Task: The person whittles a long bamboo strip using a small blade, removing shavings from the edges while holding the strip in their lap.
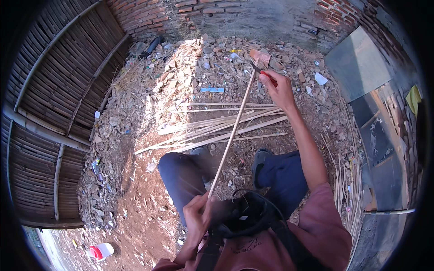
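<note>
A long thin bamboo strip (236, 126) runs slantwise in front of me, from my lap up to the far right. Its near end is gripped in my left hand (198, 214), whose fingers are closed round it by my left knee. Out at arm's length, my right hand (278, 88) is closed on the red handle of a knife (267, 77). The dark blade lies against the strip near its far end. Below the raised strip, several pale bamboo strips (212, 128) lie loosely crossed on the ground beyond my feet.
Rubble and litter (181, 77) cover the ground up to a brick wall (217, 18). A woven bamboo wall (54, 77) stands on the left. Boards (361, 63) lean on the right, near more long strips (350, 194). A red-and-white container (100, 251) lies at lower left.
</note>
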